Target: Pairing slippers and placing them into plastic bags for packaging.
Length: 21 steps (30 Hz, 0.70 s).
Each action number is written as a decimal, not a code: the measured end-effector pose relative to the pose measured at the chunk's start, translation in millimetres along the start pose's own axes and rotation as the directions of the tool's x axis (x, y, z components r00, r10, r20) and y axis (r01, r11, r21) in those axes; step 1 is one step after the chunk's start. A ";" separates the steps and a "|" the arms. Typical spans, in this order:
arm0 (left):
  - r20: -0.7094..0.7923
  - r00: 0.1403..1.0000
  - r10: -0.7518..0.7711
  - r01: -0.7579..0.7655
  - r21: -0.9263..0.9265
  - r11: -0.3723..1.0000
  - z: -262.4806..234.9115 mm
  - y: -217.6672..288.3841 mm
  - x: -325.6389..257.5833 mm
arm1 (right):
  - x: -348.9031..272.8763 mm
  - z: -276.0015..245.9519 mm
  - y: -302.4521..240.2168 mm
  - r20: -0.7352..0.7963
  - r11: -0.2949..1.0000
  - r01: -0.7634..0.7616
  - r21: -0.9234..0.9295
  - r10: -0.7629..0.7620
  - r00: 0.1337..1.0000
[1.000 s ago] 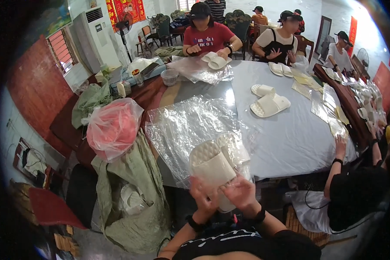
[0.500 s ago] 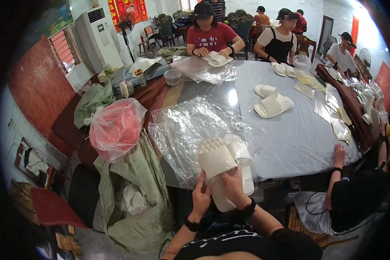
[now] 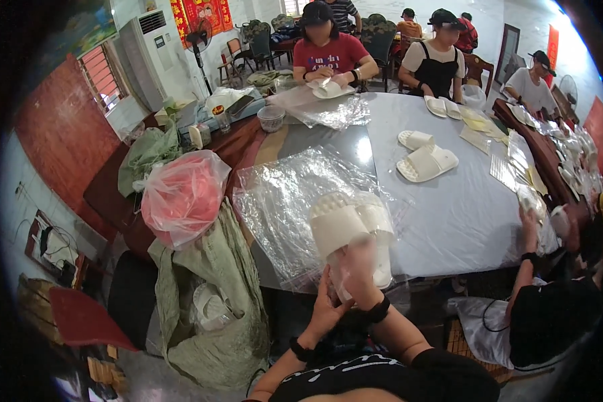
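A pair of cream-white slippers (image 3: 338, 230) is held over the near edge of the table, toes pointing away from me, one slipper partly overlapping the other. My left hand (image 3: 325, 309) grips them near the heel end. Across the left slipper's footbed lies my right hand (image 3: 359, 271), its fingers smeared by motion, so their grasp is unclear. Just beyond the slippers spreads a stack of clear plastic bags (image 3: 285, 191), and part of the plastic reaches beneath them. Another pair of white slippers (image 3: 427, 163) rests on the table farther right.
To my left are a pink bundle in a clear bag (image 3: 184, 201) and an open green woven sack (image 3: 211, 355) with wrapped slippers inside. A plastic tub (image 3: 271, 118) stands on the far left side. Co-workers handle slippers across the table; another person's hand (image 3: 529, 231) is at right.
My right hand has moved up over the left slipper's footbed, and my left hand has shifted toward the heel. At right, the neighbouring person's hand has lifted off the table to a wrapped item.
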<state>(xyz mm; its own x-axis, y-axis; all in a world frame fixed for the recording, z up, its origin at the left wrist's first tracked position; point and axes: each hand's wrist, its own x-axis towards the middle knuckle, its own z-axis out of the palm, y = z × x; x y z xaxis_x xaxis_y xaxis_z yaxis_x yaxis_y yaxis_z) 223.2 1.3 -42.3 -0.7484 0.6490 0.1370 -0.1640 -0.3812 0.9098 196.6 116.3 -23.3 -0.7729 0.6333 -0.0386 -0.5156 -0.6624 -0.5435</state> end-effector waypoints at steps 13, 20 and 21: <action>-0.379 0.918 -0.117 0.208 0.209 0.955 -38.2 6.3 11.5 | -38.0 -43.2 -45.7 0.636 -0.136 0.737 -0.662 0.419 0.648; -0.364 0.923 -0.122 0.283 0.431 0.857 -22.3 17.4 3.6 | -32.2 -41.1 -26.3 0.639 -0.248 0.678 -0.692 0.224 0.735; -0.263 0.961 0.088 0.081 0.568 0.819 -24.5 12.0 3.4 | -31.2 -33.6 -26.8 0.657 -0.324 0.679 -0.658 0.193 0.729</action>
<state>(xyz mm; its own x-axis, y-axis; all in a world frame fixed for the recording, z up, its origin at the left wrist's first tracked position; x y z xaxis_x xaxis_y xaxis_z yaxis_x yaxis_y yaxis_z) 202.9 -17.2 -40.6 -0.9025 0.4168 0.1086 0.1705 0.1143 0.9787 246.9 127.7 -35.8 -0.9056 0.0711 0.4180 -0.1144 0.9084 -0.4022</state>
